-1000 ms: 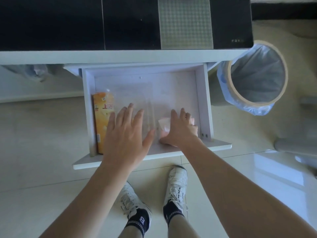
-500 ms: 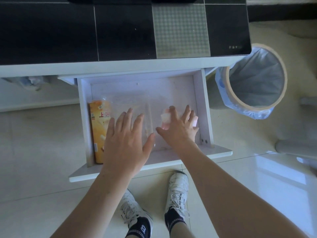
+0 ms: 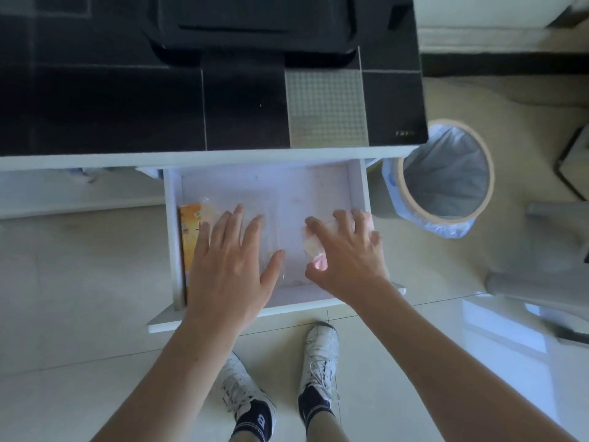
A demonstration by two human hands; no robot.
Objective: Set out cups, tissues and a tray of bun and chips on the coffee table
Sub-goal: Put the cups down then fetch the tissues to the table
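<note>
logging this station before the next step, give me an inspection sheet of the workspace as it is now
surface: black glass coffee table, white drawer pulled open below.
job's things: dark tray on the table; orange packet at the drawer's left; small tissue pack at its right; clear plastic wrap between, contents unclear.
clutter: nothing seen.
grippers: left hand flat and open over the packet; right hand curled around the tissue pack.
cables: nothing seen.
surroundings: lined waste bin to the right, tiled floor.
</note>
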